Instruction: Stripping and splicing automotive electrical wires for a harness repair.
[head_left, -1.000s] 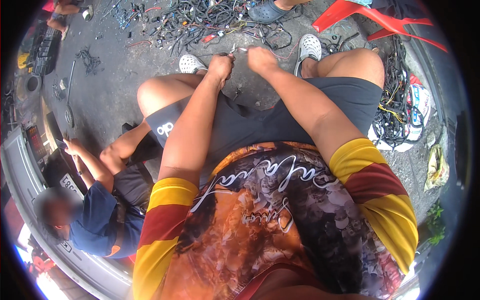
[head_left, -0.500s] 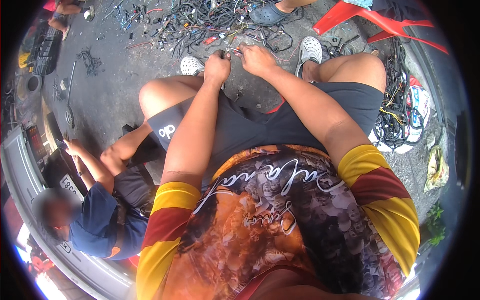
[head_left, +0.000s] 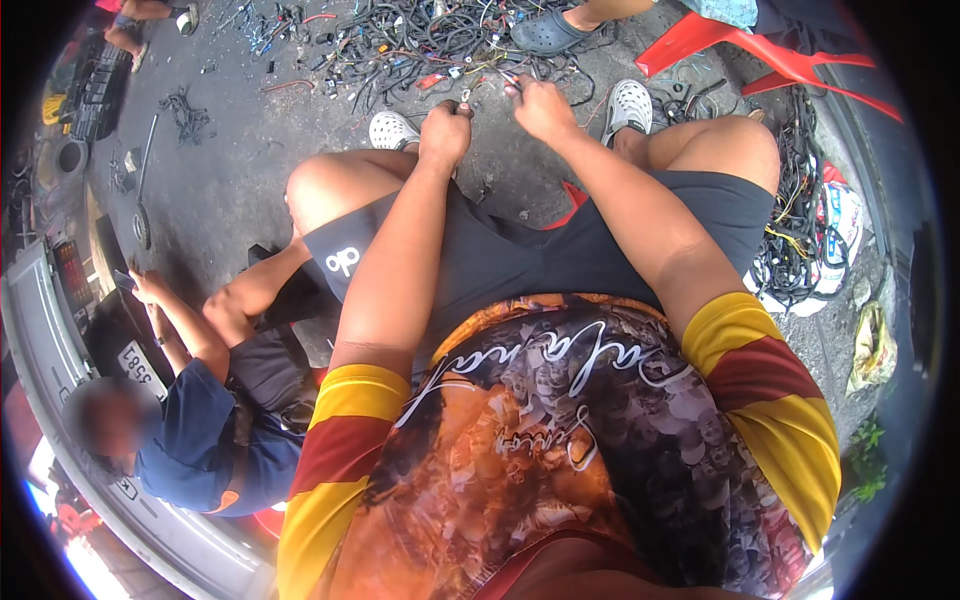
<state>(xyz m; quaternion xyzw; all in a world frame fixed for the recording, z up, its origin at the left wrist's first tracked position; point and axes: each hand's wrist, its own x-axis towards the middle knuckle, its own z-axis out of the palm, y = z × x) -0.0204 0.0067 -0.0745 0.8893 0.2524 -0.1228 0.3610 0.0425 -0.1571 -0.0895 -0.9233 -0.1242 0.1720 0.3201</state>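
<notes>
My left hand (head_left: pixel 446 134) is closed in front of me, thumb and fingers pinching a small pale piece (head_left: pixel 465 96) that looks like a connector or wire end. A short distance to its right, my right hand (head_left: pixel 544 110) is closed around a slim, dark tool-like object (head_left: pixel 508 80) whose tip points up and left. Its exact kind is too small to make out. Both hands hang over the ground between my feet, just on the near side of a wide heap of cut wires and connectors (head_left: pixel 400 50).
A red plastic chair (head_left: pixel 700 45) lies at the upper right, near another person's foot in a grey clog (head_left: pixel 550 32). Bundled black cables (head_left: pixel 795 240) rest on a white sack at right. On the left, another person (head_left: pixel 215 430) sits holding a phone. A thin rod (head_left: pixel 146 165) lies farther off.
My hands have moved apart: the right hand has shifted right with its object, away from the piece in my left hand. The whole view has shifted slightly.
</notes>
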